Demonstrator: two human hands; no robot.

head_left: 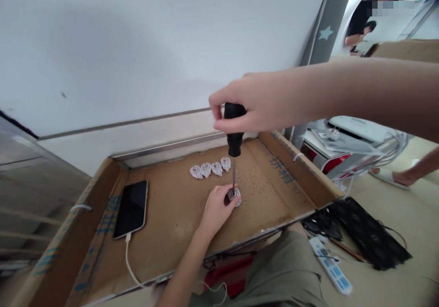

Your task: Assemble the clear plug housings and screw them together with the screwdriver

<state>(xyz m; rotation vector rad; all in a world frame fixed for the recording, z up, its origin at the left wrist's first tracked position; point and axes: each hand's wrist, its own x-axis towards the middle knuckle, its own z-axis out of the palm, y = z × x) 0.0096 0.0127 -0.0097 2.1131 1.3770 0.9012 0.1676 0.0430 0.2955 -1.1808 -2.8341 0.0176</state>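
Observation:
My right hand (236, 103) is closed round the black handle of a screwdriver (234, 144), which stands nearly upright. Its thin shaft runs down to a small whitish plug-like piece (237, 201) on the cardboard. With thumb and fingers, my left hand (219, 205) pinches that piece from the left and partly covers it. The exact spot where the tip meets it is too small to make out. Behind it, several similar white plug-like pieces (216, 168) with metal prongs lie in a row. Tiny dark specks dot the cardboard right of the screwdriver.
Raised cardboard sides (298, 169) edge the work surface. A phone (131, 209) with a white cable lies at left. A white wall (154, 46) rises behind. On the floor at right are a power strip (331, 266) and a black panel (370, 234). Other people are at upper right.

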